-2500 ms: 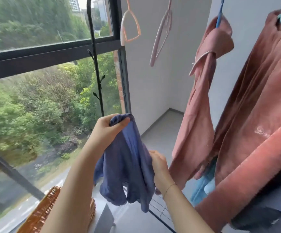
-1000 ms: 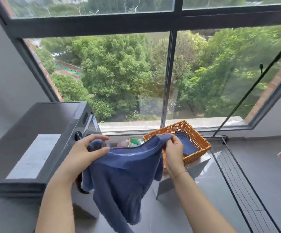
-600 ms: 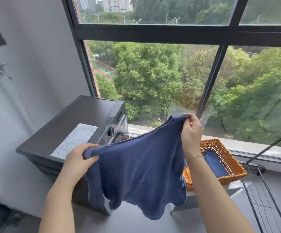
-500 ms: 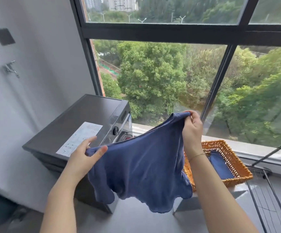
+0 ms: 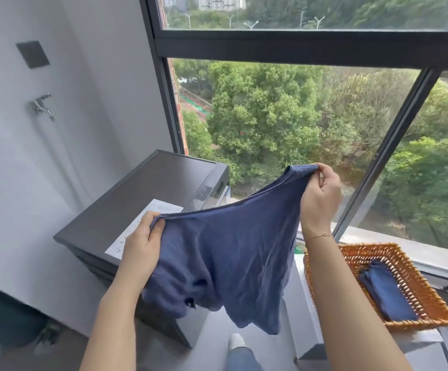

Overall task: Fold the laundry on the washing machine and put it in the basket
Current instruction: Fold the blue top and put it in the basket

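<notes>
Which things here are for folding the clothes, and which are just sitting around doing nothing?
For the job:
blue cloth, held up by the left hand and right hand
washing machine
wicker basket
folded blue cloth already in the basket

Just there:
tap on the wall
dark wall plate
white paper on the machine
window

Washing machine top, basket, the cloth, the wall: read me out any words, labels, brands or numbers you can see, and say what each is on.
No text is legible.
White sheet on the washing machine: printed marks, too small and blurred to read.
Blue garment, basket, dark wall plate: no visible writing.
</notes>
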`<state>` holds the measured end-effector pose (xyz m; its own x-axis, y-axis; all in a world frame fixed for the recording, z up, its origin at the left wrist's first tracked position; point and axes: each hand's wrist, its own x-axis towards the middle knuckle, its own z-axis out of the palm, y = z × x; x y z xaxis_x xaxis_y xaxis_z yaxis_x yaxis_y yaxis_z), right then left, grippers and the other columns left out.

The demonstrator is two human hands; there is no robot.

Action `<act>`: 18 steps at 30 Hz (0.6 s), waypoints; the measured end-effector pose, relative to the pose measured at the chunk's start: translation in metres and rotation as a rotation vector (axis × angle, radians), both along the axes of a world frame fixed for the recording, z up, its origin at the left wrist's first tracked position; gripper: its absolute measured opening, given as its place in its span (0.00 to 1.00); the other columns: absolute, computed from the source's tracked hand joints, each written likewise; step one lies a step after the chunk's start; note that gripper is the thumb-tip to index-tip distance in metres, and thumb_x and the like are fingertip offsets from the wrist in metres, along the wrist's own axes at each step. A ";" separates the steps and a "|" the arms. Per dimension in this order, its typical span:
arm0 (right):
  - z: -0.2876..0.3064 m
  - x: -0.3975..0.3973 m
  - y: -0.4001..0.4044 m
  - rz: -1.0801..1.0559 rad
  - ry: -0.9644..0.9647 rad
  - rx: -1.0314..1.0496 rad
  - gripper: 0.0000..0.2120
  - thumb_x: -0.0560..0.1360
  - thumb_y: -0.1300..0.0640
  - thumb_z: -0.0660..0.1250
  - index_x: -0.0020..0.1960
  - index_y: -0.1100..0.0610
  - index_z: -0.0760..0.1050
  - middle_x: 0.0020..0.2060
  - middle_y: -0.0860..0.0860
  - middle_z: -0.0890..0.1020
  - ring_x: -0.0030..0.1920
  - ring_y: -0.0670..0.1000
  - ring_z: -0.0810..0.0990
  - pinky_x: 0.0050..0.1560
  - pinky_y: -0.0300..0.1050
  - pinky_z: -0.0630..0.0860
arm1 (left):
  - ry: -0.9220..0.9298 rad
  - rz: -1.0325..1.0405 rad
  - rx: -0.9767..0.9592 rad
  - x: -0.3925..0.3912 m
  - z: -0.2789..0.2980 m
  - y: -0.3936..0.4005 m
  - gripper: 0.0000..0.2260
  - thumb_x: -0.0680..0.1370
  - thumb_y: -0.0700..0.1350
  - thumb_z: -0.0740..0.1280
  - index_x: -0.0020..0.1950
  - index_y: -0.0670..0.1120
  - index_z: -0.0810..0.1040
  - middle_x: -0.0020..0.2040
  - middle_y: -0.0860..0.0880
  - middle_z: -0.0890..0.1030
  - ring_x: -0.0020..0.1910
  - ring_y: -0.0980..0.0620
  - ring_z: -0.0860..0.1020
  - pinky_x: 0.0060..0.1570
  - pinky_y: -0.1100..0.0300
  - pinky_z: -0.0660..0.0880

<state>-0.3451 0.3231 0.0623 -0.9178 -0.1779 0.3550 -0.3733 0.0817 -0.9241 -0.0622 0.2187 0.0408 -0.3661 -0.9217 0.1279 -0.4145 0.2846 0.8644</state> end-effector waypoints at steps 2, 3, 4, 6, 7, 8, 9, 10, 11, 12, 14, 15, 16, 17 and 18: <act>-0.001 -0.010 -0.025 0.059 -0.059 -0.060 0.11 0.81 0.62 0.55 0.54 0.57 0.77 0.43 0.49 0.78 0.40 0.45 0.73 0.43 0.35 0.67 | 0.007 -0.015 0.016 -0.007 0.002 -0.017 0.08 0.82 0.49 0.59 0.44 0.57 0.74 0.38 0.50 0.78 0.36 0.54 0.72 0.38 0.67 0.68; -0.002 -0.017 -0.044 0.062 -0.083 -0.085 0.11 0.81 0.63 0.55 0.53 0.58 0.76 0.41 0.47 0.78 0.38 0.42 0.73 0.41 0.34 0.67 | -0.002 -0.014 0.028 -0.012 0.005 -0.031 0.06 0.81 0.50 0.61 0.45 0.57 0.75 0.39 0.51 0.79 0.37 0.55 0.73 0.39 0.65 0.69; -0.004 -0.022 -0.060 0.054 -0.099 -0.103 0.11 0.81 0.64 0.54 0.53 0.59 0.75 0.39 0.46 0.76 0.37 0.40 0.72 0.39 0.32 0.67 | -0.013 -0.010 0.041 -0.017 0.007 -0.042 0.04 0.80 0.50 0.63 0.47 0.57 0.76 0.41 0.54 0.79 0.38 0.58 0.74 0.41 0.64 0.70; -0.007 -0.031 -0.093 0.034 -0.119 -0.129 0.11 0.81 0.64 0.54 0.53 0.60 0.75 0.38 0.42 0.74 0.37 0.39 0.71 0.39 0.28 0.66 | -0.050 -0.005 0.063 -0.024 0.013 -0.065 0.02 0.77 0.51 0.69 0.48 0.58 0.78 0.43 0.63 0.80 0.43 0.65 0.76 0.44 0.66 0.71; -0.007 -0.035 -0.111 0.026 -0.120 -0.142 0.11 0.81 0.64 0.54 0.53 0.61 0.74 0.38 0.41 0.73 0.37 0.38 0.71 0.39 0.26 0.66 | -0.081 -0.007 0.082 -0.028 0.015 -0.079 0.04 0.75 0.51 0.71 0.48 0.57 0.79 0.43 0.64 0.81 0.45 0.67 0.77 0.45 0.66 0.72; -0.008 -0.039 -0.130 0.021 -0.118 -0.151 0.10 0.81 0.65 0.53 0.53 0.61 0.74 0.38 0.41 0.73 0.37 0.38 0.71 0.39 0.26 0.66 | -0.119 0.000 0.107 -0.030 0.016 -0.095 0.04 0.74 0.52 0.72 0.47 0.56 0.80 0.43 0.62 0.82 0.44 0.65 0.78 0.45 0.64 0.73; -0.007 -0.042 -0.147 0.016 -0.119 -0.160 0.10 0.80 0.65 0.53 0.53 0.62 0.74 0.39 0.43 0.74 0.37 0.40 0.71 0.40 0.25 0.65 | -0.162 0.008 0.130 -0.033 0.017 -0.108 0.04 0.72 0.53 0.73 0.45 0.55 0.81 0.41 0.58 0.83 0.44 0.61 0.79 0.45 0.61 0.74; -0.007 -0.044 -0.162 0.015 -0.119 -0.167 0.10 0.80 0.65 0.53 0.52 0.62 0.74 0.40 0.46 0.75 0.39 0.43 0.71 0.41 0.26 0.65 | -0.202 0.014 0.151 -0.035 0.018 -0.120 0.05 0.72 0.54 0.74 0.44 0.54 0.82 0.40 0.56 0.83 0.43 0.57 0.80 0.45 0.59 0.74; -0.009 -0.048 -0.186 0.023 -0.127 -0.172 0.10 0.80 0.65 0.53 0.52 0.62 0.74 0.42 0.48 0.76 0.42 0.46 0.72 0.42 0.27 0.65 | -0.218 0.019 0.174 -0.035 0.016 -0.138 0.06 0.71 0.54 0.74 0.43 0.53 0.82 0.38 0.55 0.83 0.41 0.56 0.79 0.43 0.59 0.73; -0.010 -0.050 -0.202 0.034 -0.129 -0.175 0.10 0.80 0.65 0.53 0.51 0.61 0.74 0.44 0.50 0.76 0.45 0.48 0.72 0.43 0.29 0.65 | -0.217 0.012 0.190 -0.035 0.014 -0.150 0.07 0.72 0.53 0.74 0.42 0.51 0.81 0.36 0.55 0.82 0.38 0.56 0.78 0.41 0.59 0.72; -0.012 -0.052 -0.235 0.064 -0.142 -0.170 0.10 0.79 0.65 0.54 0.51 0.60 0.74 0.45 0.51 0.76 0.46 0.50 0.73 0.45 0.34 0.67 | -0.189 -0.011 0.215 -0.035 0.009 -0.172 0.10 0.73 0.51 0.73 0.43 0.45 0.78 0.35 0.51 0.79 0.36 0.55 0.75 0.40 0.57 0.69; -0.012 -0.051 -0.257 0.091 -0.150 -0.172 0.10 0.79 0.65 0.54 0.51 0.60 0.74 0.44 0.51 0.77 0.46 0.50 0.73 0.45 0.34 0.67 | -0.172 -0.002 0.225 -0.033 0.007 -0.189 0.12 0.74 0.50 0.72 0.45 0.43 0.76 0.36 0.49 0.77 0.37 0.53 0.73 0.40 0.56 0.68; -0.012 -0.051 -0.270 0.114 -0.157 -0.172 0.10 0.80 0.65 0.54 0.52 0.61 0.74 0.44 0.50 0.77 0.45 0.50 0.74 0.45 0.35 0.68 | -0.153 0.006 0.228 -0.033 0.005 -0.197 0.13 0.75 0.51 0.71 0.46 0.42 0.74 0.38 0.49 0.75 0.38 0.52 0.72 0.41 0.55 0.67; -0.010 -0.049 -0.283 0.140 -0.165 -0.171 0.10 0.80 0.64 0.54 0.52 0.61 0.74 0.43 0.50 0.77 0.44 0.49 0.74 0.44 0.36 0.69 | -0.124 0.024 0.225 -0.032 0.004 -0.207 0.15 0.75 0.52 0.70 0.47 0.41 0.72 0.38 0.49 0.74 0.38 0.51 0.72 0.41 0.55 0.67; -0.010 -0.048 -0.299 0.166 -0.174 -0.165 0.11 0.80 0.65 0.54 0.53 0.61 0.75 0.42 0.50 0.77 0.42 0.48 0.74 0.42 0.36 0.69 | -0.092 0.050 0.225 -0.029 0.002 -0.219 0.15 0.75 0.53 0.69 0.47 0.41 0.72 0.39 0.48 0.75 0.38 0.50 0.72 0.42 0.54 0.69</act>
<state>-0.3929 0.0244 0.0525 -0.9306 -0.2838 0.2311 -0.2035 -0.1237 -0.9712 -0.0914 -0.0004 0.0431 -0.3201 -0.9404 -0.1147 -0.5028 0.0660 0.8619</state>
